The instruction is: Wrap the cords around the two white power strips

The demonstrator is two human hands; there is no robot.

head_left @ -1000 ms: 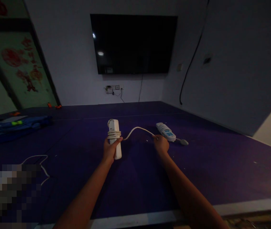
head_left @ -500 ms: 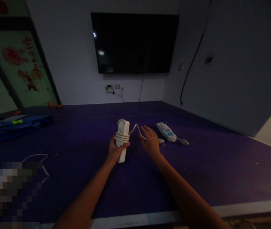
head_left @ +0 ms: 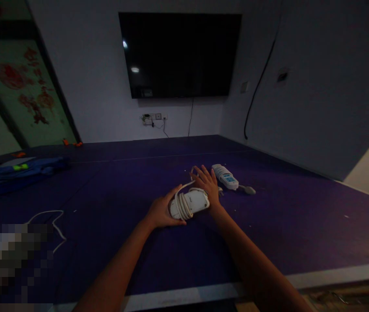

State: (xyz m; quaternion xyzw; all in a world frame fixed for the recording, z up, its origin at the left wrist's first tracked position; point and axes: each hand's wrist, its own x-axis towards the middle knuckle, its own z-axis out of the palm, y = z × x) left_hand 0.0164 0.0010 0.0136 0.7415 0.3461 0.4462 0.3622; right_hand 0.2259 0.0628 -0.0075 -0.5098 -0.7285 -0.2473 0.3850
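A white power strip (head_left: 197, 201) lies tilted sideways over the purple surface, with several turns of its own white cord (head_left: 183, 206) around it. My left hand (head_left: 162, 212) is wrapped around its left end, thumb above and fingers below. Beside the right end is my right hand (head_left: 208, 185), its fingers stretched and spread, touching or very near the strip and a loose length of cord. Part of a plug (head_left: 220, 190) shows behind my right hand. Just beyond is a second white power strip (head_left: 229, 180), its cord wound around it and its plug (head_left: 249, 190) to the right.
The purple surface (head_left: 112, 190) has a pale front edge (head_left: 184, 297). Blue cloth (head_left: 37, 171) lies at the far left, and a white cable (head_left: 59, 229) curls near a blurred-out patch. A television (head_left: 181, 56) hangs on the wall above sockets (head_left: 155, 117).
The wound power strip has turned from upright to sideways and moved right and down towards my right hand. My right hand's fingers have spread wider.
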